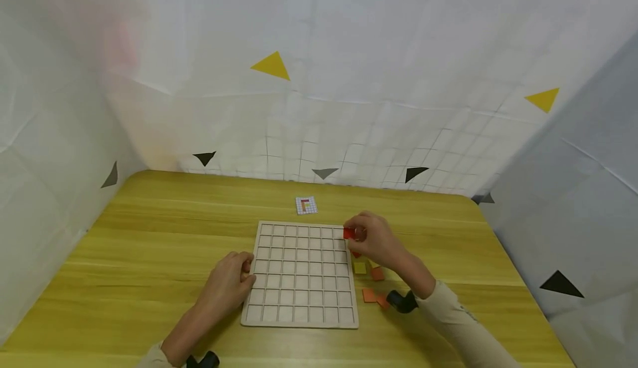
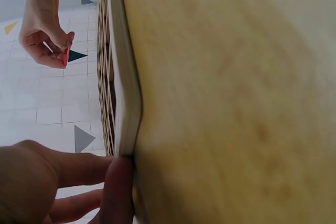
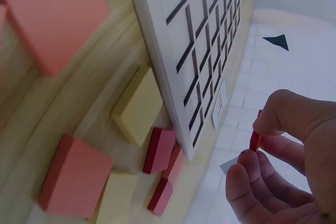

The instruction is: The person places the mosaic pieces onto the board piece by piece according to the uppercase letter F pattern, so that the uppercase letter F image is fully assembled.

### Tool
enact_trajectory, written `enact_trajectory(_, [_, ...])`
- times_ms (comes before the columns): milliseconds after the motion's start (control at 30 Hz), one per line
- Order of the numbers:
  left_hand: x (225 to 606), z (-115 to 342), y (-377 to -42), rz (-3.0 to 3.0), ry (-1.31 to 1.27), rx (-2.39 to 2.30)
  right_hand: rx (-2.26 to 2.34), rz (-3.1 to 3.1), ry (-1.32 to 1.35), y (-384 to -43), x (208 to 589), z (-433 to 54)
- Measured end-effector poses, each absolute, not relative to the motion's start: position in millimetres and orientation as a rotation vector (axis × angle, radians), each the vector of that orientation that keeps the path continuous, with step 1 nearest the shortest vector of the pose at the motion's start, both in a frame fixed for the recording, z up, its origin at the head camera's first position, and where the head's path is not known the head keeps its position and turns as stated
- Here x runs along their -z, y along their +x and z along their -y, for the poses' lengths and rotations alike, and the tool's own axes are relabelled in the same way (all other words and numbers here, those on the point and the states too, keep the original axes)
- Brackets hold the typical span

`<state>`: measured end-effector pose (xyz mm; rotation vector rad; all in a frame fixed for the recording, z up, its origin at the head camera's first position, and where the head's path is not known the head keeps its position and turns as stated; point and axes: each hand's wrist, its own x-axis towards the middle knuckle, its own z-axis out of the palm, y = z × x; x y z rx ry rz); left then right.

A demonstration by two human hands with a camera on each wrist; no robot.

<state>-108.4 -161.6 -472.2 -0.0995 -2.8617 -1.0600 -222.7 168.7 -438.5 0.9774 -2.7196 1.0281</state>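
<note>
A pale wooden grid board (image 1: pixel 303 274) with square cells lies on the table. My left hand (image 1: pixel 229 280) holds the board's left edge; in the left wrist view its thumb and fingers (image 2: pixel 118 187) meet at the rim. Between thumb and fingertips, my right hand (image 1: pixel 376 240) pinches a red square tile (image 1: pixel 349 233), raised over the board's far right corner. In the right wrist view that red tile (image 3: pixel 255 136) is seen nearly edge-on. Loose tiles lie beside the board's right edge: a yellow tile (image 3: pixel 137 106), a dark red tile (image 3: pixel 159 149) and an orange tile (image 3: pixel 76 177).
A small pattern card (image 1: pixel 306 205) with a coloured figure on a grid lies beyond the board. More orange tiles (image 1: pixel 369 295) are near the right front corner. White sheets (image 1: pixel 349 107) with coloured triangles enclose the wooden table (image 1: pixel 149 246) at the back and sides.
</note>
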Motion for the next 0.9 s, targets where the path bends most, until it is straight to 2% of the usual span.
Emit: enact_trajectory(900, [471.8,161.1,-107.5,2.904,-0.077,1.078,-1.025,2.700,1.058,-222.1,444.5,-139.0])
